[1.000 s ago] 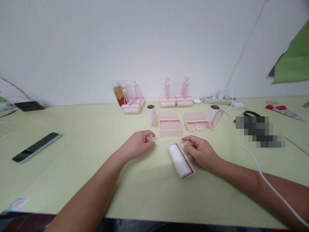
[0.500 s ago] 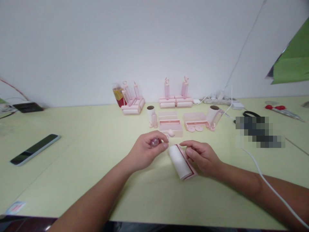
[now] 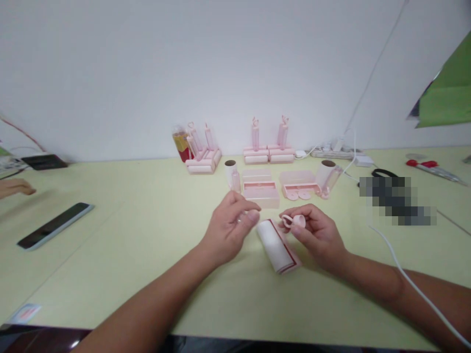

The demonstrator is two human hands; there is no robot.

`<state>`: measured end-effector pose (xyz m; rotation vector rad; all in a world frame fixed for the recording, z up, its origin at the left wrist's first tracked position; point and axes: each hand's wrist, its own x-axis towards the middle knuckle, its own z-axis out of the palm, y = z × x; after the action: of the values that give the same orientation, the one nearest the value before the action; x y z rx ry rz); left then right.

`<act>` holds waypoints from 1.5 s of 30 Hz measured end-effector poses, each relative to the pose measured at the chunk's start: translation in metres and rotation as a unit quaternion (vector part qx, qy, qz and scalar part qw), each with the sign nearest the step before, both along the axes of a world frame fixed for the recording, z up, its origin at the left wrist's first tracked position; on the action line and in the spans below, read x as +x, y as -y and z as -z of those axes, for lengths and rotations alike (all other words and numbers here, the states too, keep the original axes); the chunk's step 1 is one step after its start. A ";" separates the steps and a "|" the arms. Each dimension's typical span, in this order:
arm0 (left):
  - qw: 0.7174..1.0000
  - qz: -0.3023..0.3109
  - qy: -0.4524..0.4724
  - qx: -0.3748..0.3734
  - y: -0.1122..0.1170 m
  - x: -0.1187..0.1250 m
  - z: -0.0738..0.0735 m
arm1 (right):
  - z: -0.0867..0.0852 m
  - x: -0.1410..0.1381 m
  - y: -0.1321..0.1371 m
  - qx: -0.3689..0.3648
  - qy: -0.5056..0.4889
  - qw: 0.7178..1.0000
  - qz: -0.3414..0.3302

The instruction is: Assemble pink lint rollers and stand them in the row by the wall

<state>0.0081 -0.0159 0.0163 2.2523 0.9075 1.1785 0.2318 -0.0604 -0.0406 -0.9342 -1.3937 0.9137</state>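
Note:
My left hand (image 3: 230, 228) hovers just left of a white lint roller in a pink case (image 3: 276, 244) that lies on the pale green table (image 3: 147, 235). Its fingers are pinched on a small clear pink part, mostly hidden. My right hand (image 3: 316, 233) is just right of the roller, fingers closed on a small pink cap-like piece (image 3: 296, 220). Beyond both hands stand open pink cases (image 3: 260, 191) and two cardboard-cored rolls (image 3: 231, 174).
Finished pink rollers (image 3: 268, 147) stand in rows by the wall, next to a red packet (image 3: 181, 143). A phone (image 3: 55, 224) lies at left, where another person's hand (image 3: 14, 187) shows. Scissors (image 3: 430, 167), a power strip (image 3: 336, 152) and a white cable (image 3: 412, 289) lie at right.
My right hand has lifted off the table and now holds the small pink piece. My left hand moved right toward the roller with its small part. Another person's hand appeared at the left edge.

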 end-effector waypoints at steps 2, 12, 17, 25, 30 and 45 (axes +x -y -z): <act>0.995 -0.079 0.060 0.003 -0.003 -0.006 -0.003 | 0.002 -0.002 -0.001 -0.024 -0.034 0.999 -0.015; 0.916 -0.024 0.282 -0.284 -0.018 -0.005 0.003 | 0.007 0.001 -0.004 -0.032 0.056 0.998 0.002; 0.896 0.025 0.268 -0.352 -0.012 0.003 0.005 | 0.003 0.004 -0.009 -0.006 0.190 0.981 0.043; 0.926 0.079 0.164 -0.330 -0.016 0.002 0.014 | 0.001 0.002 -0.009 0.015 0.266 0.963 -0.043; 0.964 0.080 0.020 -0.254 -0.020 -0.003 0.014 | 0.001 0.002 -0.012 -0.008 0.303 0.952 -0.052; 0.956 0.188 -0.182 -0.132 -0.008 -0.003 0.005 | 0.005 0.006 -0.002 0.033 0.186 0.974 -0.127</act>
<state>0.0052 -0.0084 0.0110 2.3163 0.6691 0.4558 0.2377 -0.0580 -0.0456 -0.9222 -1.8868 0.9041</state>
